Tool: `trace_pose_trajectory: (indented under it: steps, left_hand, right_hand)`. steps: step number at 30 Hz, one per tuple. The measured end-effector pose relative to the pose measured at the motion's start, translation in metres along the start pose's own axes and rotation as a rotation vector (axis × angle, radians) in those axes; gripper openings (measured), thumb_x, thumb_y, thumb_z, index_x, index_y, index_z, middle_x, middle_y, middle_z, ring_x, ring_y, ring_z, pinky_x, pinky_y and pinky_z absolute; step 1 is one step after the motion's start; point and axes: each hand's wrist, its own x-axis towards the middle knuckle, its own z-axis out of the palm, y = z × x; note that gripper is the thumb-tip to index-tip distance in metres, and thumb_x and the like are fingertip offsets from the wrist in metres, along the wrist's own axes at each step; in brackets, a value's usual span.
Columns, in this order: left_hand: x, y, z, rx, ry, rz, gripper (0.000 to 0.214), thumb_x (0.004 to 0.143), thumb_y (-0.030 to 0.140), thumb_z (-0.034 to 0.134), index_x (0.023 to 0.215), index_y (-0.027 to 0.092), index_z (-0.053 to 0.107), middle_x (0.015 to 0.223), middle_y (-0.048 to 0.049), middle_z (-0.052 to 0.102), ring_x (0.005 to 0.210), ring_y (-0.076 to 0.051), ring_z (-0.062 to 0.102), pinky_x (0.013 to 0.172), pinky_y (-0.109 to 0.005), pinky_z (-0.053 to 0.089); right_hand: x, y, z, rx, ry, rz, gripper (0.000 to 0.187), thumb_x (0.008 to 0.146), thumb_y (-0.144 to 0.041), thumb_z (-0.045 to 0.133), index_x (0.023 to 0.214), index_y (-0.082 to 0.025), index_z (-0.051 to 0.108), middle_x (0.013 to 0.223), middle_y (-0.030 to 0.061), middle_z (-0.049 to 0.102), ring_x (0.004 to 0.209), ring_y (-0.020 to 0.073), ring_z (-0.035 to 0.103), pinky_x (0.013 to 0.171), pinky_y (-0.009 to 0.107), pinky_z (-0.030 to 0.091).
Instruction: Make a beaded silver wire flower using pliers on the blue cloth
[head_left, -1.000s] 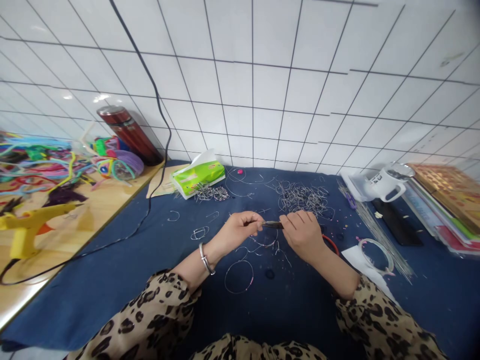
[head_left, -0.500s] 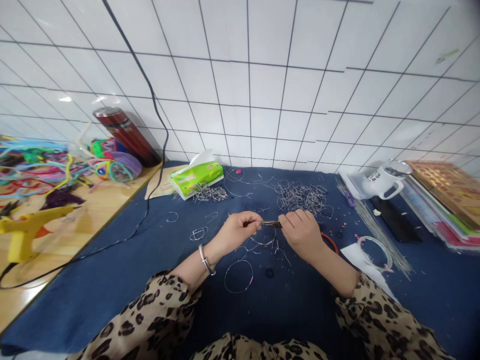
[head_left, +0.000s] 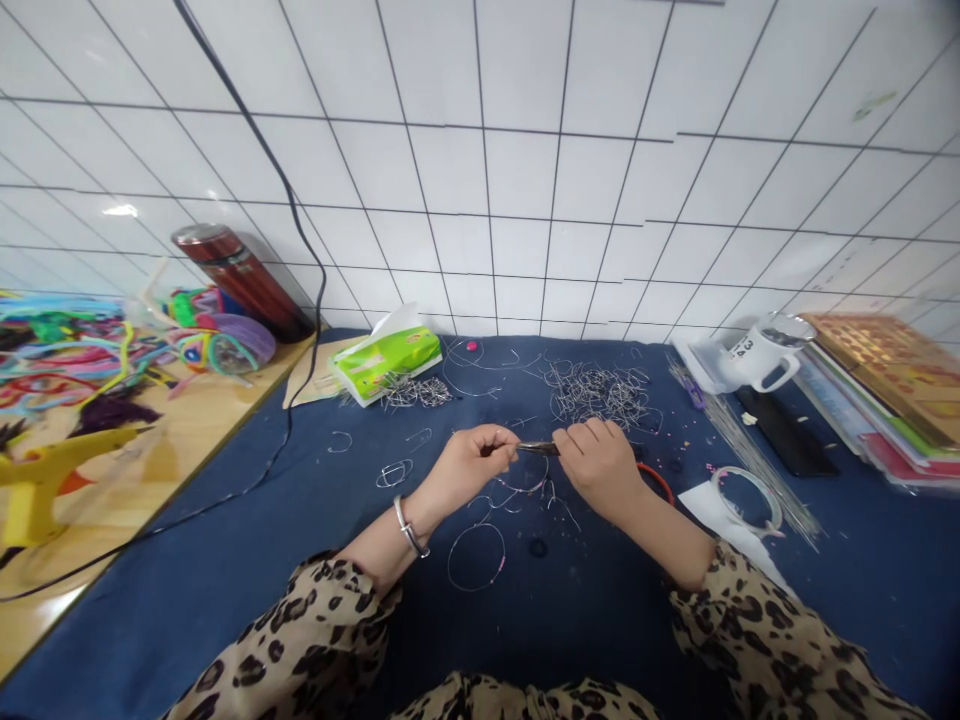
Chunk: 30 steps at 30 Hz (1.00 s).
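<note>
My right hand (head_left: 596, 465) is wrapped around a pair of pliers (head_left: 538, 448), whose dark jaws point left and whose red handle (head_left: 658, 482) shows behind the wrist. At the jaw tips my left hand (head_left: 480, 458) pinches with thumb and fingers; what lies in the pinch is too small to make out. Below the jaws shows a curved thin wire with small pinkish beads (head_left: 523, 489); whether it is held or lies on the cloth I cannot tell. Nearer me on the cloth lies a round wire loop with pink beads (head_left: 501, 566).
A heap of bent wires (head_left: 600, 393) lies beyond my hands, a smaller one (head_left: 416, 391) beside the green tissue pack (head_left: 390, 362). Straight wires (head_left: 757, 465), a tape roll (head_left: 776, 505) and a white mug (head_left: 761, 358) are right. Left are a yellow glue gun (head_left: 45, 485) and its cord.
The view has shifted slightly, so the surroundings sit a little further left. Both hands keep their grip, and the pliers' jaws remain at my left fingertips.
</note>
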Motion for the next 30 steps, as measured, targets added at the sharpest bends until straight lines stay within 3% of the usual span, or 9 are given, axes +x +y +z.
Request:
trace_pose_trajectory:
  steps: [13,30]
  left_hand:
    - [0.0,0.0011,0.0023,-0.005,0.029,-0.014,0.012,0.078,0.02,0.053,0.081,0.015,0.063,0.072,-0.0007,0.063,0.062,-0.009,0.054,0.057,-0.019,0.041]
    - [0.0006,0.0039,0.0001,-0.155,-0.024,-0.064,0.01,0.077,0.019,0.055,0.081,0.015,0.063,0.073,-0.0011,0.063,0.061,-0.009,0.055,0.06,-0.02,0.044]
  right_hand:
    - [-0.0015,-0.0028,0.0017,0.002,-0.03,0.004,0.02,0.088,-0.019,0.043,0.099,-0.014,0.059,0.078,0.0061,0.054,0.076,0.0183,0.04,0.068,0.034,0.026]
    - [0.0019,0.0036,-0.0025,0.012,-0.041,-0.026,0.021,0.088,-0.018,0.041,0.096,-0.014,0.06,0.077,0.0064,0.053,0.077,0.0187,0.039,0.069,0.034,0.026]
